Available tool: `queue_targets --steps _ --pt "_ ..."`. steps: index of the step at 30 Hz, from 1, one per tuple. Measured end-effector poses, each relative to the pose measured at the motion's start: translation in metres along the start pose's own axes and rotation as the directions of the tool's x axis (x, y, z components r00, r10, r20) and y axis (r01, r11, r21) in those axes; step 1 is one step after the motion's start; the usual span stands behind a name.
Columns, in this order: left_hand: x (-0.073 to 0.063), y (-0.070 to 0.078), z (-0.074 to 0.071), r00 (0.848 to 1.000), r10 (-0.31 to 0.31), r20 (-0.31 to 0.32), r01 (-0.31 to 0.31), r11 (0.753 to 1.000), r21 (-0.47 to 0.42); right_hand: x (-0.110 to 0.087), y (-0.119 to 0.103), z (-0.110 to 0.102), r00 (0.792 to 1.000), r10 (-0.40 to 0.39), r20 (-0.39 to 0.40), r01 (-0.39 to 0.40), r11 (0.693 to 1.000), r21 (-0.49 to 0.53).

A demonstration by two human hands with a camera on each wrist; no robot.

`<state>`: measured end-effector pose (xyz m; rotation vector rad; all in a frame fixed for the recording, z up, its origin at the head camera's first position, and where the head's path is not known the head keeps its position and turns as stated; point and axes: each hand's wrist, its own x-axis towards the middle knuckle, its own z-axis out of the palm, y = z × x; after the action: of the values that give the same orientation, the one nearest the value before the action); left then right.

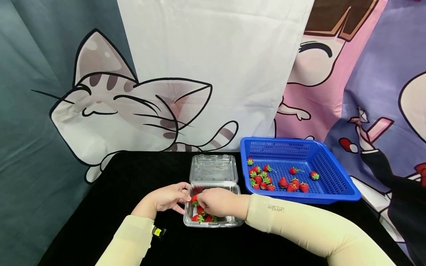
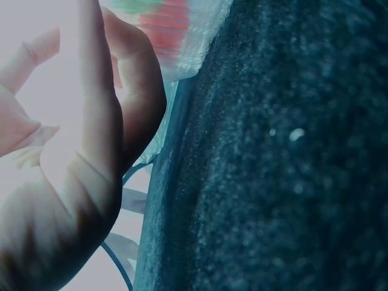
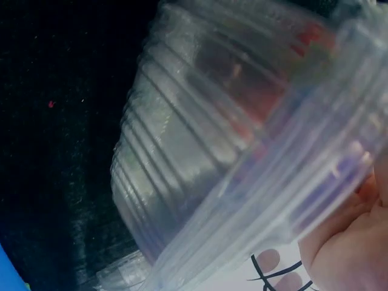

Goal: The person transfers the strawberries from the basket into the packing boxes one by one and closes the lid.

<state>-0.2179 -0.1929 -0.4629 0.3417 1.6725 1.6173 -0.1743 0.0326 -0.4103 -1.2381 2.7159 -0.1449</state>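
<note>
A clear plastic clamshell box (image 1: pixel 216 224) stands on the black cloth, its lid (image 1: pixel 213 169) folded back away from me. Several strawberries (image 1: pixel 198 218) lie along the left side of its base. My left hand (image 1: pixel 169 197) holds the box's left rim between thumb and fingers; in the left wrist view, bent fingers (image 2: pixel 136 79) show beside the ribbed wall. Over the base, my right hand (image 1: pixel 216 202) reaches in with curled fingers pointing down and left, pinching a strawberry low in the box. Its fingertips are partly hidden. The right wrist view shows the ribbed box side (image 3: pixel 176 139) up close.
To the right of the box stands a blue plastic basket (image 1: pixel 332 181) with more strawberries (image 1: pixel 257 179), mostly on its left and front. My right forearm passes in front of it. A printed cloth backdrop (image 1: pixel 213 55) hangs behind the black-covered table (image 1: pixel 139 173).
</note>
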Motion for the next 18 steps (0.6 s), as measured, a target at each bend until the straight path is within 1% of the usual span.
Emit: queue_targets --steps 5,8,11,15,18 --pt "0.0 -0.001 0.0 1.0 0.007 0.007 -0.007 1.0 0.0 0.0 -0.004 0.0 0.998 0.057 0.015 -0.057 0.998 -0.012" --pt "0.001 -0.001 0.0 1.0 0.011 0.009 -0.011 1.0 -0.008 -0.002 -0.003 0.001 0.997 0.071 0.006 -0.071 0.997 -0.026" --pt "0.001 -0.002 0.0 1.0 0.014 0.009 -0.014 1.0 -0.014 -0.003 0.0 0.0 0.997 0.083 -0.007 -0.083 0.997 -0.011" --pt "0.001 -0.003 0.0 1.0 0.014 0.003 -0.014 1.0 -0.011 -0.007 0.002 -0.009 0.995 0.097 -0.026 -0.096 0.995 0.033" --pt "0.001 -0.003 -0.001 1.0 0.012 0.005 -0.012 1.0 -0.008 -0.01 0.004 -0.02 0.995 0.089 -0.052 -0.086 0.995 0.053"
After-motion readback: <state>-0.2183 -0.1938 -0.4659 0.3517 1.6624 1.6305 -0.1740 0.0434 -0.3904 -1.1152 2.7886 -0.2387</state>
